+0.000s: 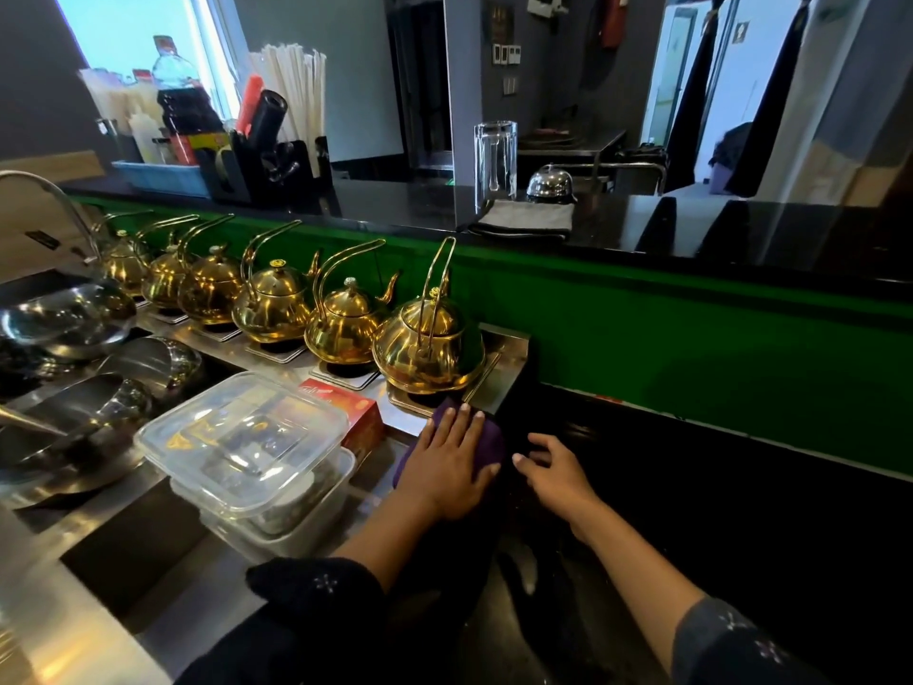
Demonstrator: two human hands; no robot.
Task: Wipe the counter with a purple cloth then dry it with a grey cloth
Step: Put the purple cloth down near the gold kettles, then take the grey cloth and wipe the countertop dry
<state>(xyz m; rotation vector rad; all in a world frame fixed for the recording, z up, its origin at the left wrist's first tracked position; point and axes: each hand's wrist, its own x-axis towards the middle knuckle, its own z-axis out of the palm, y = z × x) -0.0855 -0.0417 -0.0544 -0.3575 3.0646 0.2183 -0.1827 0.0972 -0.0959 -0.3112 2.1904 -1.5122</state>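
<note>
The left hand (452,462) lies flat with straight fingers pressing on the purple cloth (489,449), which sits bunched under the palm on the dark counter (691,511), just in front of the nearest gold kettle (427,346). The right hand (556,469) rests just beside it, fingers loosely spread and touching the counter, holding nothing. Most of the bare counter stretches away to the right of the hands, so the wipe likely has to travel that way. The cloth looks dark violet, soft and crumpled, mostly hidden by the hand. The grey cloth (523,219) lies folded flat on the upper ledge (741,229), beyond and above the hands, nearer the right one.
</note>
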